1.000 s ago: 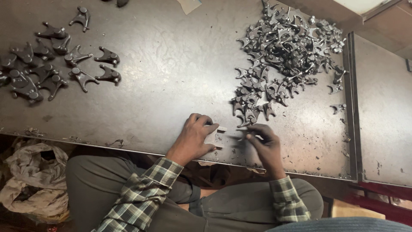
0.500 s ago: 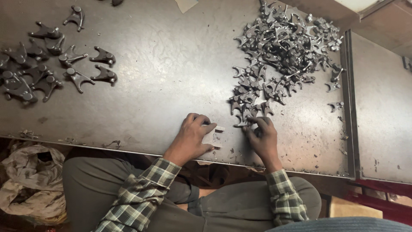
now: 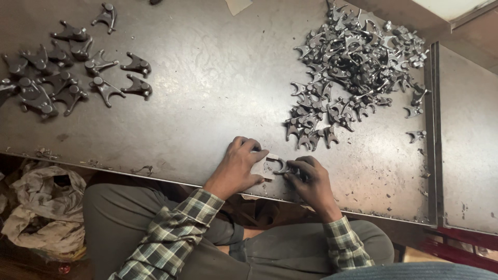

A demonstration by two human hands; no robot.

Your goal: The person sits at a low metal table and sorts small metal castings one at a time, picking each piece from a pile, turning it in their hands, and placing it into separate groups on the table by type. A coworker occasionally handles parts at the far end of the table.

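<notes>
Left hand (image 3: 236,168) pressed flat-knuckled on the steel table (image 3: 207,93) at 6 o'clock, fingers curled against a small pale gauge plate (image 3: 263,167) at its 3 o'clock. Right hand (image 3: 310,181) just beside, at 3 o'clock of that plate, fingertips pinched together on 1 small forked metal part (image 3: 284,167) touching the plate's notch. Big heap of forked parts (image 3: 353,67) at 1 o'clock; darker sorted group (image 3: 62,78) well apart at 10 o'clock.
</notes>
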